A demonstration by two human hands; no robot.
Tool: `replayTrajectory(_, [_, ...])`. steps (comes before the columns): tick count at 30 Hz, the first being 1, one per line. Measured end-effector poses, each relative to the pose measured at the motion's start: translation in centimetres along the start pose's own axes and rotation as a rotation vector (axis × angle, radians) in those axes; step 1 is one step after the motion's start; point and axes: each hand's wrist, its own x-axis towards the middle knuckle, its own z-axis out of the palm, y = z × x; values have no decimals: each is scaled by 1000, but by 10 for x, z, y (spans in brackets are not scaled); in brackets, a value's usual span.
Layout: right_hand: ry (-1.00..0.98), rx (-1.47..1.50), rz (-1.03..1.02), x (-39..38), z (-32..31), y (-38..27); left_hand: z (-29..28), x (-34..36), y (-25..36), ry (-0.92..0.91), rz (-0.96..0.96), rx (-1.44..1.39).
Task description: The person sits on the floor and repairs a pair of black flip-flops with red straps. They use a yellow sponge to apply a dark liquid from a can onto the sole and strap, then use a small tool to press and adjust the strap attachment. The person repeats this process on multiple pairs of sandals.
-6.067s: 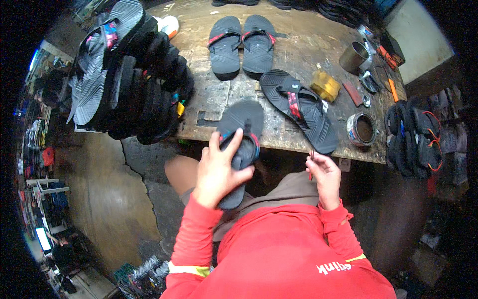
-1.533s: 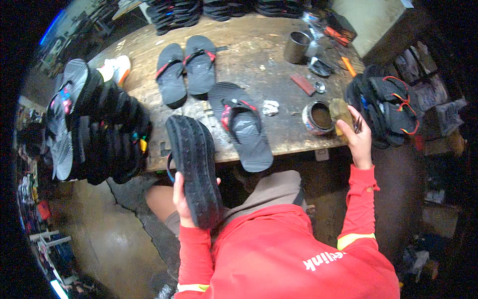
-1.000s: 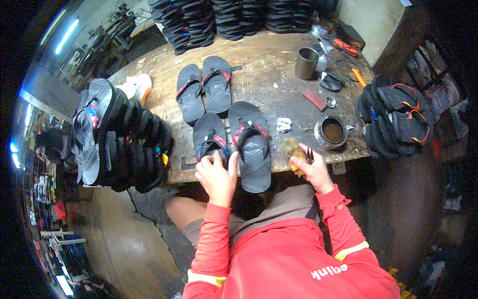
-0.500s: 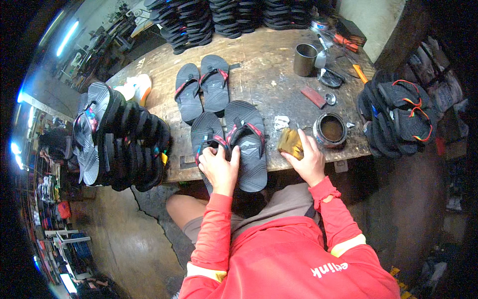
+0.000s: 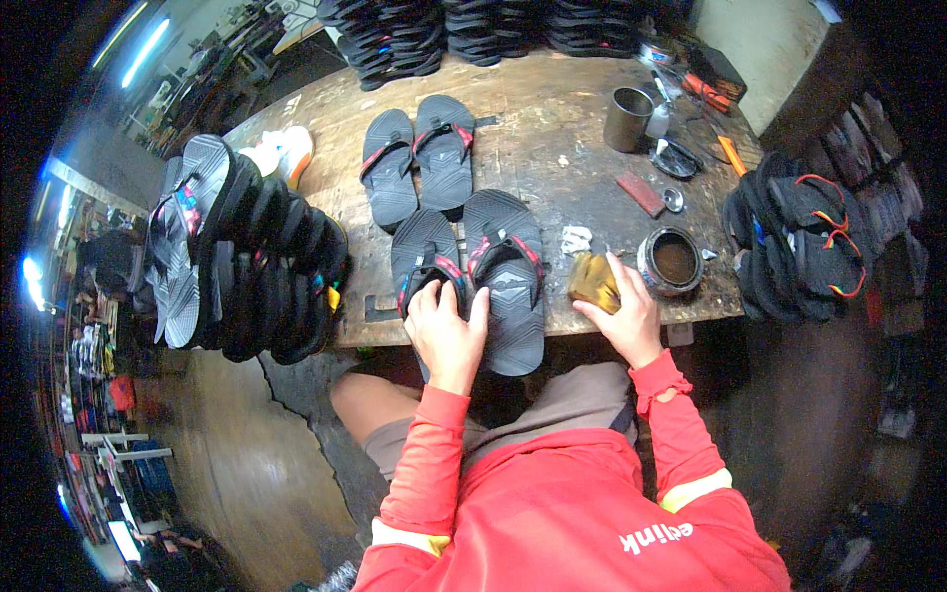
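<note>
A pair of grey flip-flops with black and red patterned straps lies side by side at the table's near edge. My left hand [image 5: 446, 340] is closed over the left flip-flop [image 5: 423, 233], its fingers at the strap and its thumb beside the right flip-flop [image 5: 518, 340]. To the right, just above the tabletop, my right hand [image 5: 628, 314] grips a yellowish-brown, sponge-like block [image 5: 592, 280] between thumb and fingers. Beside that hand stands an open round tin [image 5: 670, 261] with brown contents. A second pair of flip-flops [image 5: 443, 163] lies farther back.
Stacked flip-flops [image 5: 256, 247] stand on the left, with more [image 5: 804, 232] on the right and several piles [image 5: 483, 30] at the back. A metal cup [image 5: 627, 120], a black dish [image 5: 676, 158], a reddish block [image 5: 640, 194] and an orange-handled tool [image 5: 731, 155] lie on the right of the wooden table [image 5: 538, 128].
The whole view has shifted slightly, so the table and its things sit a little farther right in the picture. Both hands keep nearly the same hold.
</note>
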Motion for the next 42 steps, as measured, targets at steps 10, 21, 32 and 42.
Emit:
replayTrajectory(10, [122,-60,-102,-1,19,12,18,10,-3,-177,-35,290])
replayTrajectory(21, [275,-88,-76,-4,24,15,11,8,-34,-238,92,-115])
replayTrajectory(32, [135,178,-110,-1,52,30,-65,158,239,-413,1339,-287])
replayTrajectory(42, [265,-5,-84,-11,32,20,-12,176,542,-405,1752,-654])
